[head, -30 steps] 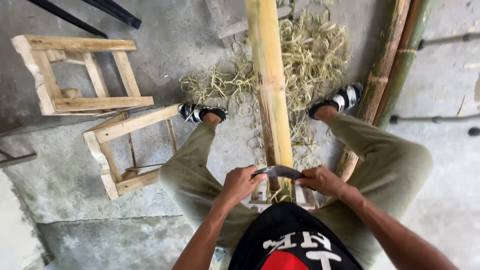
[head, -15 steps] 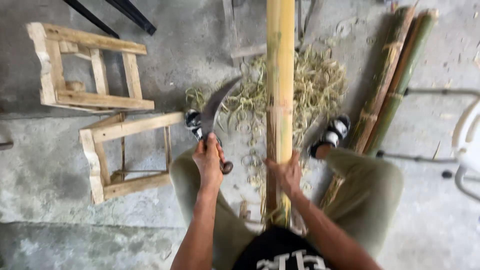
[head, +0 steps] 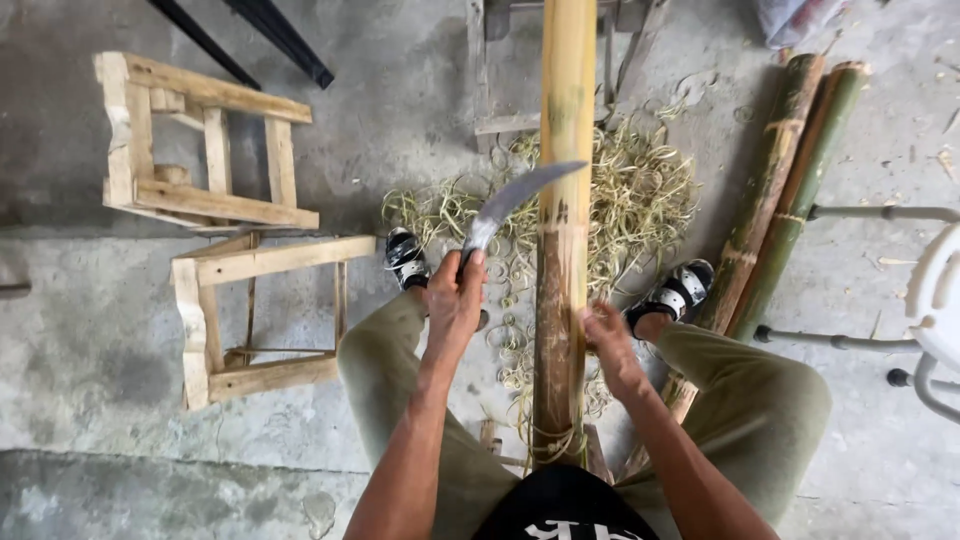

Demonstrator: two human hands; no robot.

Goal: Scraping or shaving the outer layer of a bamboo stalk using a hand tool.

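Bamboo is seen from above: a thick yellow-tan pole (head: 563,250) runs up the middle between the knees, its top cut off by the frame edge and its near end hidden behind a black shirt. The lower stretch looks stripped and brownish, the upper stretch smooth and golden with a green tinge. A curved knife (head: 515,203) is gripped by its handle in the closed left hand (head: 455,300), the blade tip laid against the pole; the handle is hidden by the fingers. The right hand (head: 607,340) is pressed against the pole's right side, whether closed around it cannot be told. Pale shavings (head: 645,195) are heaped behind.
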